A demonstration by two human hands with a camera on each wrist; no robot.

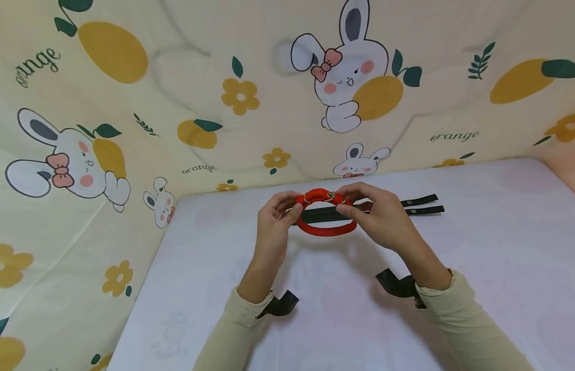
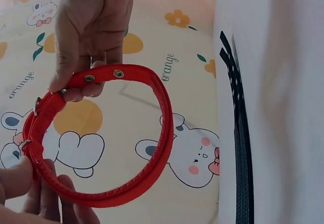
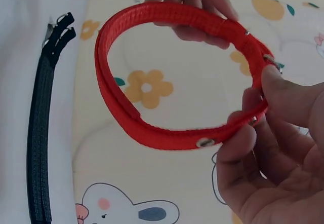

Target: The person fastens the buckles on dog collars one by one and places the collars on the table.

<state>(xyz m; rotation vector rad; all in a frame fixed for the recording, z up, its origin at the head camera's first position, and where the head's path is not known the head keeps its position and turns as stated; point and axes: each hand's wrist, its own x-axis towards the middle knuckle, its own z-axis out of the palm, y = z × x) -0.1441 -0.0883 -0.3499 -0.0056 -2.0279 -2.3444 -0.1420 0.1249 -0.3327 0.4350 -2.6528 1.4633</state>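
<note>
Red nylon forms a closed loop, a collar [image 1: 325, 216], which both hands hold in the air above a white table [image 1: 477, 268]. The left hand [image 1: 274, 222] pinches the collar at its left side, thumb on one face and curled fingers [image 2: 43, 203] behind the strap, close to a small metal ring [image 2: 37, 105]. The right hand [image 1: 379, 214] pinches the strap at the top right, next to the metal eyelets [image 2: 118, 73] (two of them are clear in the left wrist view), with the thumb [image 3: 293, 100] pressed on the outer face and the fingers folded under it. Between the two hands the loop hangs open and is nearly round.

Behind the collar, two black straps [image 1: 410, 206] lie flat on the table, side by side and touching each other, not touching the red one. Their far ends reach to the right of the right hand. Both sleeves [image 1: 468, 314] are beige, and a dark band sits at each wrist. Around the table stands a cream cloth [image 1: 185, 93] printed with rabbits, oranges and flowers.
</note>
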